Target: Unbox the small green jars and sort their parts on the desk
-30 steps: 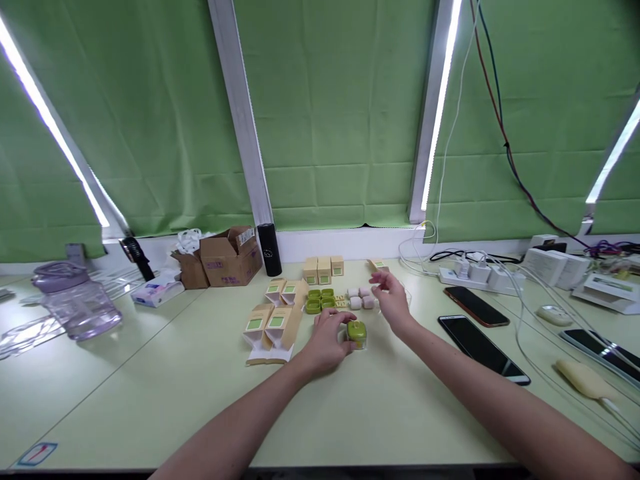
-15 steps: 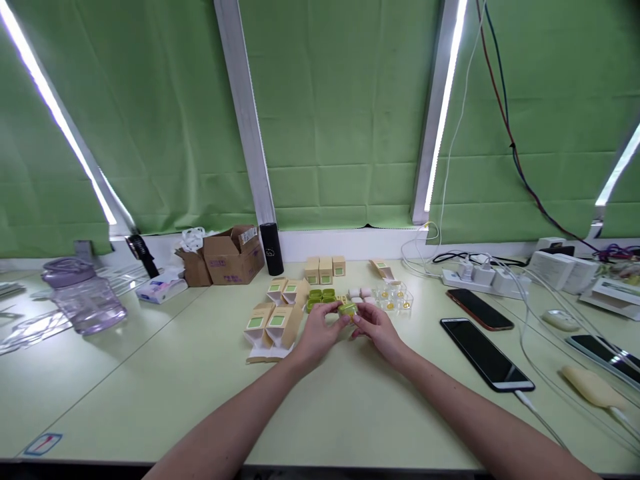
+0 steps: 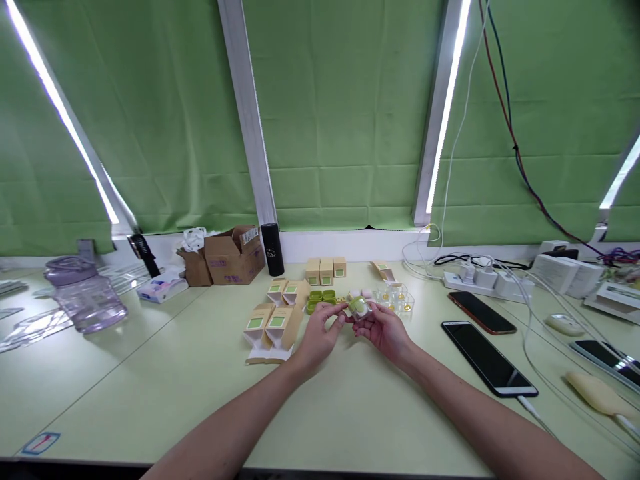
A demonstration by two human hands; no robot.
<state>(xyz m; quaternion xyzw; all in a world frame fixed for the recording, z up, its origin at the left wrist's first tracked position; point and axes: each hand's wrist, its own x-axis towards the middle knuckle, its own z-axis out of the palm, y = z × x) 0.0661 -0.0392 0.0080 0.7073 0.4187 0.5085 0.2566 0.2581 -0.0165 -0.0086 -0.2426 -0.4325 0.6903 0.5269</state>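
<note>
Between my fingertips is a small green-and-clear case [image 3: 359, 307] with something pale inside; its exact kind is too small to tell. My right hand [image 3: 389, 337] pinches it from the right, and my left hand [image 3: 319, 335] has its fingertips on the left side. Just behind my left hand sit several open green square trays [image 3: 322, 298]. Pale round pieces [image 3: 367, 293] lie behind the case, partly hidden. Clear cups with gold centres [image 3: 400, 300] stand right of them. Left of my hands are opened kraft boxes [image 3: 283, 325] with green labels.
Closed kraft boxes [image 3: 326, 271] stand at the back. Farther left are a carton [image 3: 231, 257], a black cylinder [image 3: 271, 250] and a purple-lidded jug [image 3: 86, 300]. Phones [image 3: 487, 359], cables and a power strip [image 3: 475, 283] occupy the right side.
The case has turned in my fingers, so its clear part and pale inside now show. My right hand has shifted slightly right and down.
</note>
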